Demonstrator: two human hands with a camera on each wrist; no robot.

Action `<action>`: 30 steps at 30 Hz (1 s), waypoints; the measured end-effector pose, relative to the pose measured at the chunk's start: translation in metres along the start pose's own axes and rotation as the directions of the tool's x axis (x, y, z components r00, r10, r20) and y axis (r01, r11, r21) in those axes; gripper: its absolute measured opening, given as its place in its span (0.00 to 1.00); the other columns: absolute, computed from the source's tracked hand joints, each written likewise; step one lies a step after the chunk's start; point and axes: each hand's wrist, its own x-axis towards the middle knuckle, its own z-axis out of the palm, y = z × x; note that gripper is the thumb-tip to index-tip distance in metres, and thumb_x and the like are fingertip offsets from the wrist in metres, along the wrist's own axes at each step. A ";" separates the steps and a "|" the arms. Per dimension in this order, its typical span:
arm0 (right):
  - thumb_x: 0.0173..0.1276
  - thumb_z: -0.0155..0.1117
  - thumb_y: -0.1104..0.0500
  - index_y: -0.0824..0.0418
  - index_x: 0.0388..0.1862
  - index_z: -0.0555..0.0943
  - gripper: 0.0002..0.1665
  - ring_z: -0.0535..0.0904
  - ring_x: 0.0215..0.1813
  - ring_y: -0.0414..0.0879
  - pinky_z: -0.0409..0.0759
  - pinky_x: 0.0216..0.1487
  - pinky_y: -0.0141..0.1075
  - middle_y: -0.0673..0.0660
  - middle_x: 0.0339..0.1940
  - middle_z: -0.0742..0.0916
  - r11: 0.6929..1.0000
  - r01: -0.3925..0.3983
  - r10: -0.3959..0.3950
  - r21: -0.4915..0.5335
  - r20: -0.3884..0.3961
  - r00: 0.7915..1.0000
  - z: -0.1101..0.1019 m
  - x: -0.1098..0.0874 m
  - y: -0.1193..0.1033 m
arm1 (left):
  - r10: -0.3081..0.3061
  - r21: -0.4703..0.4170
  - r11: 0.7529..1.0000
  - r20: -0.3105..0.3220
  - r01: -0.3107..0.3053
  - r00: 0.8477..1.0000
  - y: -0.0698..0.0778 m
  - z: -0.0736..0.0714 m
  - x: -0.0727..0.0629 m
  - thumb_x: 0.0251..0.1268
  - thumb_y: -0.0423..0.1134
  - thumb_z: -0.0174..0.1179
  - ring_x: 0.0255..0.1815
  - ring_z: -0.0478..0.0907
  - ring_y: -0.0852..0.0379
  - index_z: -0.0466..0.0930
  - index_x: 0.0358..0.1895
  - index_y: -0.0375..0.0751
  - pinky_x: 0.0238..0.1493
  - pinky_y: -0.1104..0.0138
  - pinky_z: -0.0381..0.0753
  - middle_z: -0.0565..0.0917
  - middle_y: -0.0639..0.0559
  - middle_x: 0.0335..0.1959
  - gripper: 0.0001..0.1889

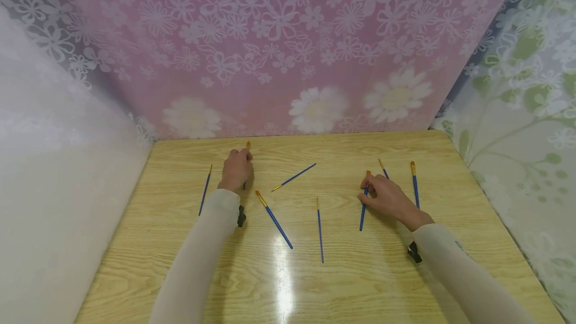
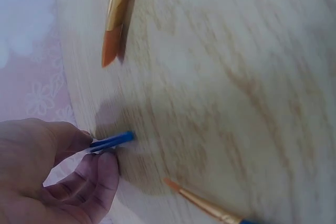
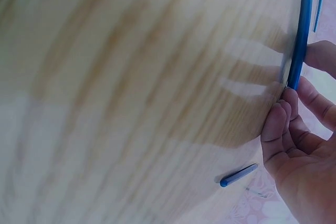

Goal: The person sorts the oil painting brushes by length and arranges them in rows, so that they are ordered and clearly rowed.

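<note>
My left hand (image 1: 237, 169) pinches a blue-handled paintbrush (image 1: 248, 145) near the table's back edge. The brush's orange bristles point toward the wall, and the fingers hide its middle. In the left wrist view the blue handle end (image 2: 118, 140) sticks out between thumb and fingers, close over the wood. On the right side, my right hand (image 1: 389, 198) holds another blue paintbrush (image 1: 362, 218) between thumb and fingers, bristles pointing away from me. Its blue handle (image 3: 302, 30) runs up past the fingertips in the right wrist view.
Several more blue paintbrushes lie scattered on the wooden table (image 1: 180, 274). A thin one (image 1: 205, 190) is left of my left hand; a wide one (image 1: 274, 220), a slim one (image 1: 320, 234) and a slanted one (image 1: 297, 176) lie between the hands. Two, including a wide one (image 1: 415, 186), lie by my right hand.
</note>
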 end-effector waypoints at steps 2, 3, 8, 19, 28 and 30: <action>0.77 0.72 0.54 0.62 0.51 0.82 0.14 0.74 0.38 0.46 0.75 0.43 0.44 0.55 0.38 0.83 1.000 -0.004 0.004 -0.001 0.004 1.000 0.000 -0.001 0.000 | 0.006 -0.002 1.000 -0.006 -0.006 1.000 0.001 0.000 -0.002 0.86 0.34 0.50 0.56 0.82 0.35 0.81 0.67 0.38 0.57 0.47 0.85 0.76 0.34 0.67 0.17; 0.77 0.72 0.54 0.61 0.51 0.82 0.14 0.74 0.39 0.45 0.75 0.43 0.44 0.55 0.38 0.83 1.000 -0.004 0.004 0.000 0.006 1.000 0.000 -0.001 0.000 | 0.009 -0.003 1.000 -0.006 -0.009 1.000 0.001 0.001 -0.002 0.86 0.34 0.50 0.55 0.82 0.36 0.81 0.67 0.38 0.57 0.47 0.85 0.76 0.34 0.67 0.17; 0.77 0.72 0.54 0.61 0.52 0.82 0.14 0.74 0.39 0.46 0.75 0.44 0.44 0.55 0.39 0.83 1.000 -0.008 0.008 -0.003 0.009 1.000 0.000 0.000 0.001 | 0.017 -0.014 1.000 -0.009 -0.017 1.000 -0.001 0.002 -0.003 0.86 0.34 0.50 0.53 0.82 0.38 0.81 0.67 0.37 0.54 0.49 0.85 0.75 0.34 0.67 0.16; 0.77 0.71 0.54 0.61 0.52 0.82 0.14 0.75 0.39 0.47 0.75 0.45 0.46 0.56 0.39 0.83 1.000 -0.013 0.013 -0.003 0.008 1.000 0.001 0.001 0.001 | 0.071 -0.006 0.997 -0.049 -0.071 0.996 -0.005 -0.007 -0.006 0.87 0.37 0.52 0.54 0.80 0.38 0.81 0.67 0.36 0.66 0.42 0.79 0.77 0.34 0.63 0.16; 0.78 0.71 0.54 0.61 0.52 0.83 0.14 0.74 0.38 0.46 0.75 0.44 0.45 0.56 0.39 0.83 1.000 -0.008 0.008 -0.003 0.009 1.000 -0.001 0.001 -0.002 | 0.086 -0.032 0.996 -0.053 -0.088 0.995 -0.016 -0.024 -0.018 0.86 0.36 0.50 0.58 0.81 0.37 0.79 0.69 0.38 0.61 0.44 0.82 0.78 0.34 0.64 0.18; 0.78 0.71 0.54 0.62 0.52 0.83 0.14 0.74 0.38 0.46 0.75 0.43 0.45 0.56 0.39 0.83 1.000 -0.007 0.008 -0.007 0.011 1.000 -0.001 0.001 -0.002 | 0.074 -0.043 0.996 -0.041 -0.076 0.996 -0.021 -0.027 -0.022 0.86 0.36 0.49 0.59 0.80 0.36 0.78 0.70 0.37 0.66 0.41 0.78 0.78 0.34 0.63 0.18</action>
